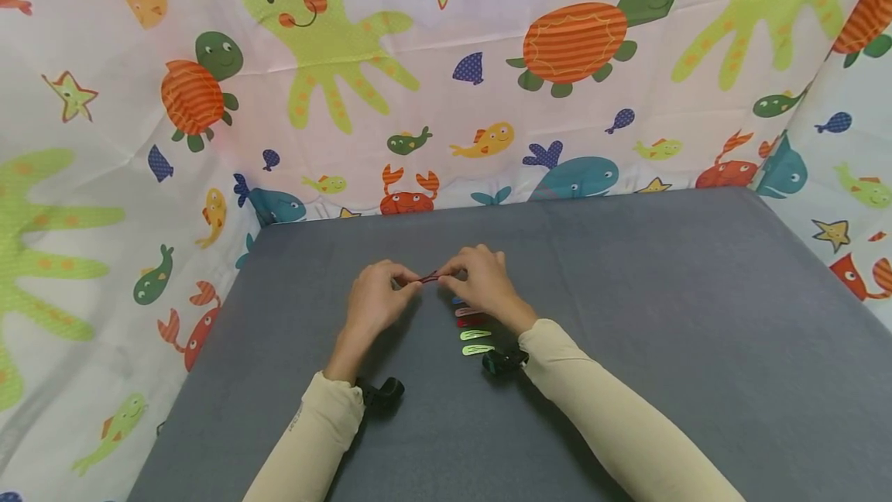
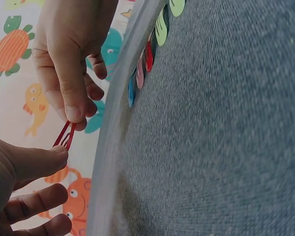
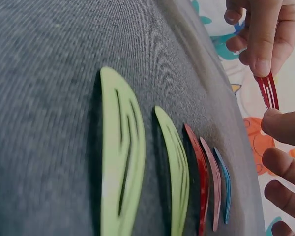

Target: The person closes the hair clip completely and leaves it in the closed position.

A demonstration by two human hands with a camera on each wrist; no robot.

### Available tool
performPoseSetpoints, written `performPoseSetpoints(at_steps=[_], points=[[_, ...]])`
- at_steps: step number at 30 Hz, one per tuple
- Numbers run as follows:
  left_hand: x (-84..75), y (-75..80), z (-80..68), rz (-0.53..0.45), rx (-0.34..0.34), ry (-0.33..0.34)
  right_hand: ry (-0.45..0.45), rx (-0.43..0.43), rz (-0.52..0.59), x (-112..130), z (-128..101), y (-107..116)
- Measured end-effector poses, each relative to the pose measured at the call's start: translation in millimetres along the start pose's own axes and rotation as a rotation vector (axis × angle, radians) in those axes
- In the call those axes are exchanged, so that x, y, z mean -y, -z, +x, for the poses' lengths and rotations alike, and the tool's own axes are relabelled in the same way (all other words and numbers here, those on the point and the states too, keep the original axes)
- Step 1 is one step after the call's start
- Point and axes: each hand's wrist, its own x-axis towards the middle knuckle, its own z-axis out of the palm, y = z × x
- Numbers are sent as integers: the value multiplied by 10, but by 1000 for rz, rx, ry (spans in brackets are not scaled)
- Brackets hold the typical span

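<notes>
A dark red snap hair clip [image 1: 430, 278] is stretched between both hands, above the grey table. My left hand [image 1: 376, 297] pinches one end between thumb and forefinger; in the left wrist view its other fingers [image 2: 37, 201] are spread loosely. My right hand [image 1: 484, 281] pinches the opposite end with thumb and fingertips. The slits of the clip [image 3: 269, 92] show in the right wrist view. Below the right hand lie more snap clips in a column: blue [image 3: 223, 184], pink [image 3: 214, 182], red [image 3: 200, 177], and two light green ones [image 3: 174, 167].
The grey cloth-covered table [image 1: 627, 293] runs back to a curtain [image 1: 460, 122] printed with sea animals, which also hangs along the sides. A black wrist camera [image 1: 385, 393] sits on the left wrist, another black camera [image 1: 503, 362] on the right, close to the green clips.
</notes>
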Motion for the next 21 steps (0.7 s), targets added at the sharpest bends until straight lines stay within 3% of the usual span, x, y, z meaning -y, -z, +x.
performPoseSetpoints(at_steps=[8, 21], points=[[-54, -43, -10, -1, 18, -16, 55, 38, 63, -124, -68, 70], [-153, -120, -37, -20, 32, -46, 71, -6, 81, -184, -173, 165]])
